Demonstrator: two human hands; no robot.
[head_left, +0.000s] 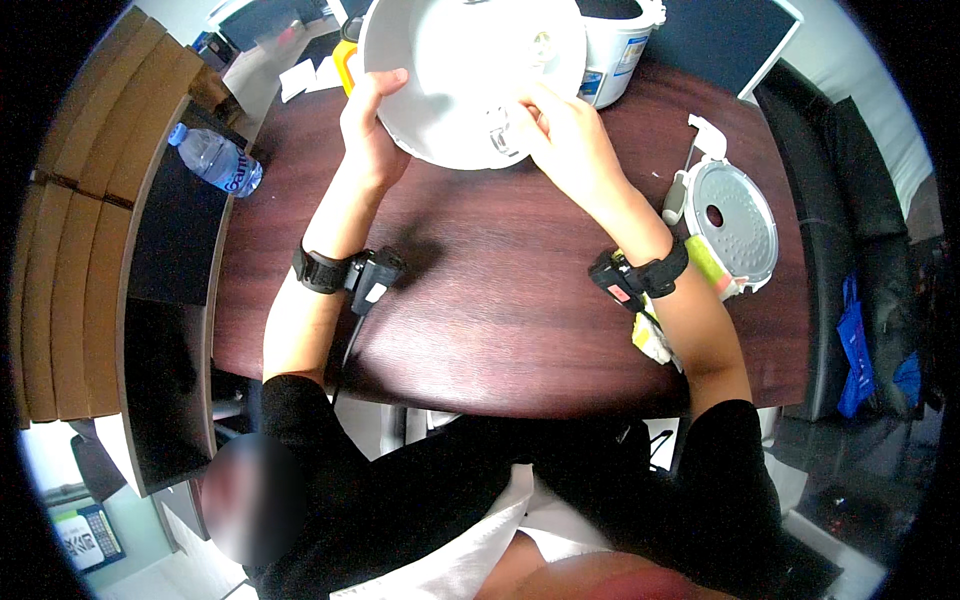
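Observation:
A large white round bowl-like pot [450, 80] is raised over the far part of the table, its pale inside facing me. My left hand [372, 130] grips its left rim, thumb lying over the edge. My right hand [562, 135] reaches over the lower right of the pot, fingers bent and pinched together. Beside these fingertips, near the rim, is a small clear or greyish patch [502, 130]; glare hides what it is. Behind the pot to the right stands a white appliance body [620, 60] with blue labels, looking like a rice cooker's.
A grey round lid [735, 225] with a white frame lies at the right, by a yellow-green strip [708, 262] and a crumpled yellow-white piece [652, 338]. A water bottle [215, 160] stands at the left edge. An orange handle-like part [346, 68] shows behind the pot.

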